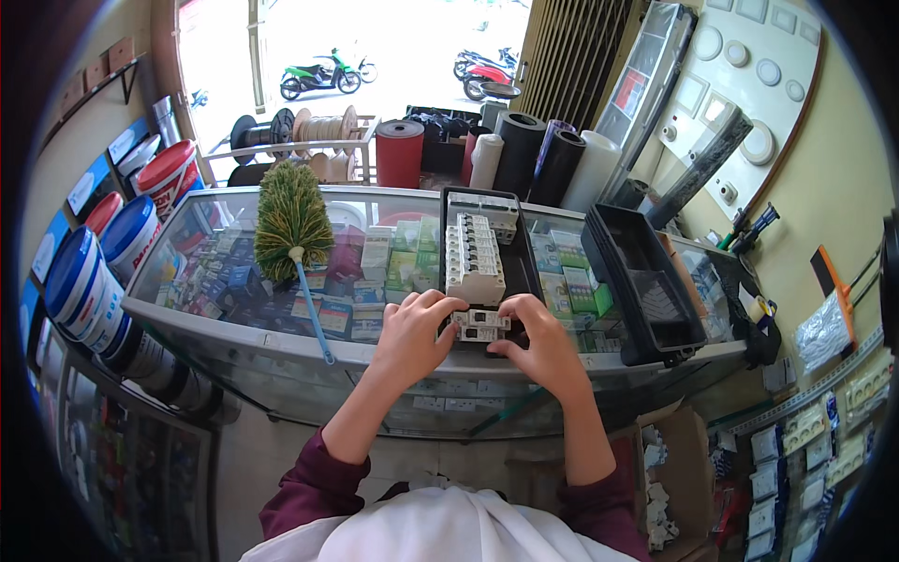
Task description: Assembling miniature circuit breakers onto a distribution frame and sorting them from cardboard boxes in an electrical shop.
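My left hand and my right hand both grip a small row of white circuit breakers over the near end of a long black tray. That tray lies on a glass display counter and holds a longer row of white breakers. My fingers close around the two ends of the small row, thumbs underneath. Dark red sleeves cover my upper forearms.
A green duster with a blue handle lies on the counter to the left. A stack of empty black trays sits to the right. Paint buckets stand at left, rolls of material behind the counter, a cardboard box below right.
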`<move>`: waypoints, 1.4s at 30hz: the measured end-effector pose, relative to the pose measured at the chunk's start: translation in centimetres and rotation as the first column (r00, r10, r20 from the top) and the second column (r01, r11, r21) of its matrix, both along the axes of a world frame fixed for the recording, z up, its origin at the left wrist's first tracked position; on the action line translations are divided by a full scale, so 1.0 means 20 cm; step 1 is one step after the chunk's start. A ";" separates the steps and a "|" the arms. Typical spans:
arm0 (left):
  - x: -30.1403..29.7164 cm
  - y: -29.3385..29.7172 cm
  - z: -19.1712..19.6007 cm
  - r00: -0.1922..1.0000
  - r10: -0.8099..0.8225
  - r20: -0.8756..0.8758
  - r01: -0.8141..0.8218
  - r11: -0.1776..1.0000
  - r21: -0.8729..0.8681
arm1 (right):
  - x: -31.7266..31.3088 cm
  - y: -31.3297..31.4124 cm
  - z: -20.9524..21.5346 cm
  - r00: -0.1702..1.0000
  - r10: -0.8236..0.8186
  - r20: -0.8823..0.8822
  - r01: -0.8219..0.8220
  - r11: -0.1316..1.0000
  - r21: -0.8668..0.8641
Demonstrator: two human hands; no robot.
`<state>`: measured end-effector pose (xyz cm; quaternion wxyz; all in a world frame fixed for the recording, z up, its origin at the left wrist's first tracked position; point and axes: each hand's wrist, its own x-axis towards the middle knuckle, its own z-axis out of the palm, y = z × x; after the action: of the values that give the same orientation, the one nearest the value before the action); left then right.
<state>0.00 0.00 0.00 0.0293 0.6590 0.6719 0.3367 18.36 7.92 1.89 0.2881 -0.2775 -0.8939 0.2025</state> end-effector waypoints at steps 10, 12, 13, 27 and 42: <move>-0.01 0.04 0.00 0.999 -0.015 0.032 0.013 0.997 0.075 | -0.07 0.08 -0.05 0.989 0.090 -0.116 -0.081 0.994 0.074; -0.01 0.02 0.00 1.000 0.001 0.028 -0.003 0.998 0.065 | -0.07 0.08 -0.04 0.986 0.127 -0.105 -0.120 0.990 0.071; -0.02 0.01 0.00 1.000 -0.007 -0.003 0.007 0.998 0.058 | -0.06 0.08 -0.04 0.984 0.157 -0.088 -0.153 0.987 0.043; 0.01 -0.03 0.02 0.997 0.019 -0.079 -0.013 0.997 0.073 | -0.02 0.04 -0.01 0.990 0.089 -0.112 -0.108 0.977 -0.184; 0.21 -0.07 0.06 0.995 0.092 0.040 -0.100 0.928 0.358 | 0.18 -0.04 0.03 0.938 -0.023 -0.345 -0.011 0.995 -0.095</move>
<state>4.27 -1.49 1.28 -0.1008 0.6156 0.6301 0.4624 21.97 7.05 2.40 0.4274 -0.2538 -0.8179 0.2897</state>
